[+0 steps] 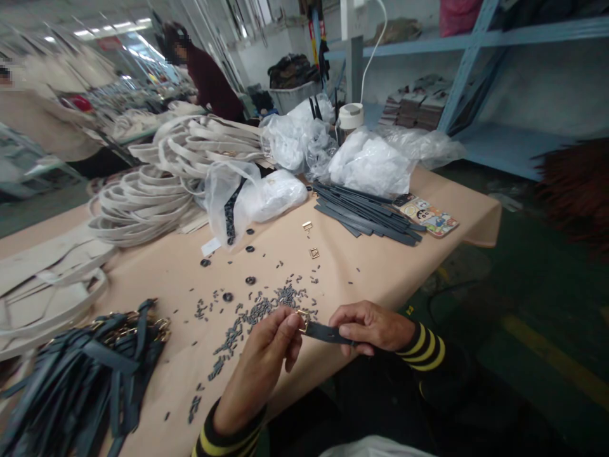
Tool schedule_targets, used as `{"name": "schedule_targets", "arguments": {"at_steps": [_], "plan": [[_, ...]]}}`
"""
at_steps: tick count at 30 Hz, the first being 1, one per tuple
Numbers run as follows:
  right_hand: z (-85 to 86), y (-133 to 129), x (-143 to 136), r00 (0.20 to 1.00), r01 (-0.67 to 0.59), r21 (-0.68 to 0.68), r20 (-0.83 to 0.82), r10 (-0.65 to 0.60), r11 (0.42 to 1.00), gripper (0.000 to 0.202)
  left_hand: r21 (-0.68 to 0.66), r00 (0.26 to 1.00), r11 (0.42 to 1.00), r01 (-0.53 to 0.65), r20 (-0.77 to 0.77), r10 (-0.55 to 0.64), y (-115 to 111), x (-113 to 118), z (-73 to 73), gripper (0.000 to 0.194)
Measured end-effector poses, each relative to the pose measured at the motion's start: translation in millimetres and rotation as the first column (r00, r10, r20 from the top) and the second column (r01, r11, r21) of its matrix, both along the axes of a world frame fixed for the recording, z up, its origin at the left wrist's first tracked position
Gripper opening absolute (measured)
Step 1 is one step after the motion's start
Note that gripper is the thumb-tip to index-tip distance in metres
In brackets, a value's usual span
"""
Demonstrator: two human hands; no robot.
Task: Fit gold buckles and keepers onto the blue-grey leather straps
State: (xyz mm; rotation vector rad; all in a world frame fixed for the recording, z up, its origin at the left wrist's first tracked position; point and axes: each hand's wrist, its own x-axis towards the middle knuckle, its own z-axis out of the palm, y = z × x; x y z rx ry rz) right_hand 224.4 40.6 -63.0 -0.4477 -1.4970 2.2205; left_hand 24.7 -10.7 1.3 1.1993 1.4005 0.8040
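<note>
Near the table's front edge, my left hand [269, 349] pinches a small gold buckle [303, 321] between thumb and fingers. A short dark strap [326, 332] runs from the buckle to my right hand [373, 327], whose fingers are closed on its other end. Many small dark bits [259, 308] are scattered on the table [352, 260] beyond my left hand. Two loose gold buckles, one of them square [314, 253], lie farther back. A stack of flat dark strips [366, 212] rests at the back right.
Dark straps with gold fittings [90, 374] are heaped at front left. Behind them lie coiled pale straps [143, 203]. Clear plastic bags [371, 162] and a patterned phone case [431, 216] sit toward the back. A person in dark red [209, 79] stands beyond; another is at far left.
</note>
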Motion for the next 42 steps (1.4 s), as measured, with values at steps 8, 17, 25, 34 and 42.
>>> {"name": "schedule_targets", "arguments": {"at_steps": [8,17,25,34,42], "plan": [[1.9,1,1,0.999,0.004,-0.006,-0.038,-0.004,1.000,0.023,-0.214,0.911,0.977,0.002,0.403,0.087,-3,1,-5.2,0.026],[5.2,0,-1,1.000,0.007,0.005,0.015,-0.007,1.000,0.024,-0.100,0.984,0.995,0.009,0.178,0.009,-5,0,-4.2,0.027],[3.1,3,4,0.991,0.117,0.033,0.054,-0.118,0.993,0.024,-0.098,0.977,0.994,-0.039,0.205,0.058,-6,0,-4.5,0.026],[8.5,-5,-5,0.998,0.053,0.071,0.020,-0.054,0.996,0.025,-0.224,0.920,0.974,-0.008,0.380,0.095,-10,14,-3.5,0.028],[25.8,-16,-12,0.946,0.242,0.378,0.115,-0.305,0.894,0.014,-0.359,0.891,0.933,-0.005,0.423,0.167,-12,37,-27.9,0.035]]}}
